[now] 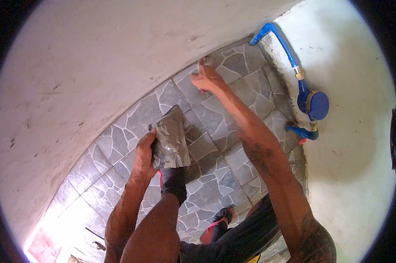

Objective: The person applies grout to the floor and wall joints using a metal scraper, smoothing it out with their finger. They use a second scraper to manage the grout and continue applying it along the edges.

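Observation:
My left hand point(144, 154) grips the left edge of a flat board with grey, wet-looking mortar point(170, 136) spread on its top. The board is above my foot, over the patterned grey floor tiles point(206, 186). Further forward, my right hand point(206, 79) is at the tiles along the base of the wall point(97, 57). Its index finger points toward the wall's bottom edge, and the other fingers are curled. No tool shows in it.
On the right wall point(347, 153) are a blue pipe point(283, 44) and a round blue meter point(317, 105) with brass fittings. My feet, in dark socks and red sandals point(213, 228), stand on the tiles. Bright light falls at lower left.

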`<state>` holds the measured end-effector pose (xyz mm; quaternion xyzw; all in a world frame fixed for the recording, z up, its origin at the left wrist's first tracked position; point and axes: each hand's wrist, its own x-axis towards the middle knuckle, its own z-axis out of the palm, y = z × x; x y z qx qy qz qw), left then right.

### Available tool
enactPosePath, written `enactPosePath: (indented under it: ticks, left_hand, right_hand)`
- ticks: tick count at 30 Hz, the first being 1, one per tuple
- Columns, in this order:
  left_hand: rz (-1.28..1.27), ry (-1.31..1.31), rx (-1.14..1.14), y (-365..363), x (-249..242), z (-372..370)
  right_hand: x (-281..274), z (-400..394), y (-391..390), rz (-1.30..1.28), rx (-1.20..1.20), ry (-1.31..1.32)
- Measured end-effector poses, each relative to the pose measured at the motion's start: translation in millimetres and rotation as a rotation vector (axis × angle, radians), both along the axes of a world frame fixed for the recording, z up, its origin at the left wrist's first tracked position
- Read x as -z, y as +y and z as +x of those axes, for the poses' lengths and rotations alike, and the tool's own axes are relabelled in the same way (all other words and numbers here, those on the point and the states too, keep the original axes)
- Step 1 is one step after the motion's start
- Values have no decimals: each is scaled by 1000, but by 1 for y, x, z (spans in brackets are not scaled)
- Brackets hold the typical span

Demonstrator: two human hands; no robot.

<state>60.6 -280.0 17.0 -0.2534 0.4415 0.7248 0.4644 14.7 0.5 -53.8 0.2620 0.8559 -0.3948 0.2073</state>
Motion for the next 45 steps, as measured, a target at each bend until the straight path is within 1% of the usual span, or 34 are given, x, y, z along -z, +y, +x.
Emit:
enactPosePath:
  ticks: [1,4,5,7,10,11,14,16,18,21,23,26,29,32,33,36,40,43,45]
  left_hand:
    - [-3,3,0,1,-1,0]
    - [-16,-18,10,3,-3,-2]
    - [-23,-31,13,2,-2,-1]
    - [-31,-21,6,2,1,1]
    - [-29,-11,-3,4,-2,2]
    - [-28,-11,-8,5,-4,2]
    - [-19,-11,-7,5,-2,3]
    - [-22,-14,8,3,7,2]
    - [-23,-15,11,1,8,1]
    - [-20,-9,13,4,0,1]
    - [-23,1,16,4,-3,1]
    - [-38,-27,-7,4,0,4]
    - [-27,-47,-20,5,5,5]
    - [1,-60,13,6,7,5]
    - [-8,-61,15,8,6,5]
    - [-24,-63,23,10,1,7]
    - [-6,-42,27,6,11,10]
    - [-11,-50,10,5,11,10]
    - [-15,-62,10,7,7,10]
  right_hand:
    - [-5,4,6,-52,-94,-23]
    - [-8,7,34,-137,-70,20]
    - [-9,4,40,7,46,-52]
    - [-3,-2,44,85,214,-35]
    - [5,-12,35,152,132,-138]
    - [14,-15,21,208,64,-131]
    - [9,-5,10,194,-118,-47]
    - [-16,3,19,-34,-100,-33]
    - [-15,10,33,86,-48,32]
    - [3,9,50,223,133,147]
    - [8,4,60,127,202,93]
    - [35,-2,43,-387,397,223]
    - [8,7,6,-179,281,89]
    - [33,28,35,-493,104,236]
    - [29,31,39,-439,179,216]
    - [21,25,47,-348,465,293]
    - [24,-2,41,-388,596,239]
    - [26,-4,22,-137,277,90]
    - [18,15,20,-269,143,144]
